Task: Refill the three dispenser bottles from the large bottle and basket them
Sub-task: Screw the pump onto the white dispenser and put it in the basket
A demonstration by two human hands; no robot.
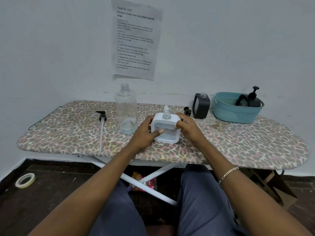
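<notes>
1. Near the front edge of the worktop (238, 147), in the head view, we clasp the white dispenser bottle (166, 132) from both sides: left hand (146, 132) with its thumb across the front panel, right hand (185, 127) wrapped round the other side.
2. We judge that lifting it toward the basket (237, 109) at the right rear edge could knock the uncapped black bottle (201, 106) standing between them.
3. The large bottle (126, 109), open-necked and just beside our left hand, could tip if a wrist brushes it; only a little liquid shows in its base.
4. Whether the white bottle's pump is screwed tight, we cannot tell.
5. How full the white bottle is stays unclear through its window.
6. One black dispenser (252, 99) sits in the basket, partly hidden by the rim.
7. A loose pump (102, 120) lies near the left edge.
</notes>
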